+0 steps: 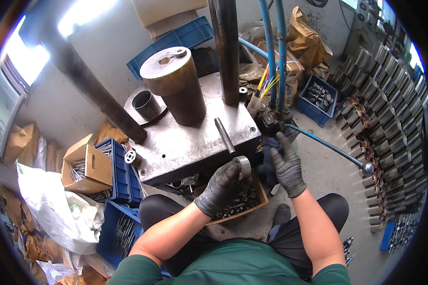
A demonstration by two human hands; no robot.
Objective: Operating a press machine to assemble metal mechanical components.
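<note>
My left hand (219,190), in a dark grey glove, is closed around a short, shiny metal ring (243,166) at the front edge of the press table (190,154). My right hand (289,169), gloved alike, is raised to the right of it with its fingers apart. Dark blue cloth (269,164) shows behind that hand; whether they touch I cannot tell. Just beyond the ring, a plain steel shaft (224,135) lies on the table. Under my left hand stands a cardboard box (259,203) of small dark metal parts.
A thick steel cylinder (178,102) stands on the table between two dark columns (226,57). A ball-ended blue lever (330,146) reaches out to the right. Blue crates (121,171) and a carton (100,173) of metal rods stand left; stacked metal cylinders (385,104) line the right.
</note>
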